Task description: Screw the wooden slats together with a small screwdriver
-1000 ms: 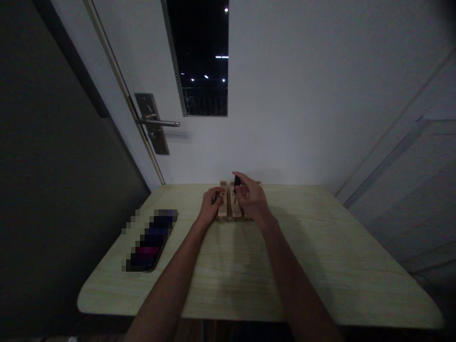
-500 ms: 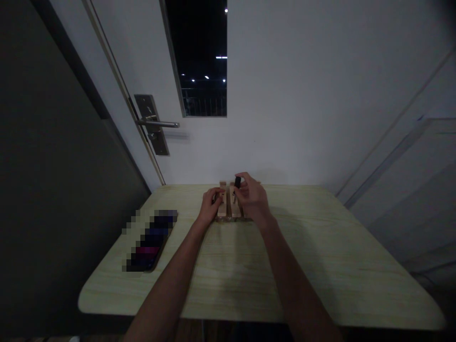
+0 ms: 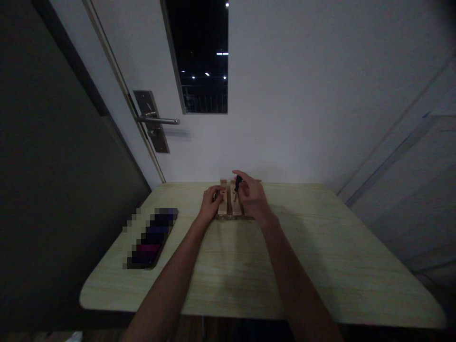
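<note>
A small wooden rack point(image 3: 236, 209) with upright slats lies at the table's far side, against the white door. My left hand point(image 3: 209, 204) is curled round the left slat point(image 3: 223, 207), thumb and fingertips pressing on it. Over the middle slat, my right hand point(image 3: 254, 197) holds a black-handled screwdriver point(image 3: 238, 182) between its fingers. One finger stretches across the handle's top, and the tool points down toward a small hole or screw in the slat. The tip is too small to make out. My right hand hides most of the right slat.
A phone point(image 3: 151, 240), partly pixelated, lies on the left of the pale wooden table point(image 3: 228, 270). Behind the table stands a white door point(image 3: 285, 95) with a metal lever handle point(image 3: 158, 121) and a dark window point(image 3: 199, 57). A dark panel point(image 3: 53, 190) rises at the left.
The fingers of my right hand have shifted on the screwdriver handle, one finger now reaching farther over its top. My left hand keeps its place on the slat. The view has tilted slightly.
</note>
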{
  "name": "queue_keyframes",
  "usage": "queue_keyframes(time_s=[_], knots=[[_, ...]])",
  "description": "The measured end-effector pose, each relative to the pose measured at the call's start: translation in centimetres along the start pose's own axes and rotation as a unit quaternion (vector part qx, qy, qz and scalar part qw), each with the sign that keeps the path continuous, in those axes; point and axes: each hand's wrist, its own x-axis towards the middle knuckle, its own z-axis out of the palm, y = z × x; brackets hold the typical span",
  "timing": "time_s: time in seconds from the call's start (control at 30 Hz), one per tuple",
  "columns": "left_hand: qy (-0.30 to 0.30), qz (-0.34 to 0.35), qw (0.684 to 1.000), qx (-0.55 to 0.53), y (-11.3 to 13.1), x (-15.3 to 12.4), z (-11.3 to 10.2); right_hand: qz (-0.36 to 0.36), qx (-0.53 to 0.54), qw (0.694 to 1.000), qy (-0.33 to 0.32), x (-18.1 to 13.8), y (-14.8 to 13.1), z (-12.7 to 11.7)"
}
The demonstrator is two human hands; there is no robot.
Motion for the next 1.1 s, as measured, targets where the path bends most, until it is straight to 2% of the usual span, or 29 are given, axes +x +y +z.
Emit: queue_keyframes(time_s=[0.5,0.87,1.1], knots=[[-0.001,0.000,1.000,0.001,0.30,-0.02,-0.06,0.010,0.008,1.000,0.010,0.20,0.01,-0.12],[0.008,0.008,1.000,-0.003,0.08,-0.08,0.05,-0.009,-0.042,0.999,0.021,0.28,0.36,-0.44],[-0.001,0.008,1.000,-0.005,-0.26,0.03,0.08,0.008,-0.062,0.998,0.009,0.36,0.09,-0.31]])
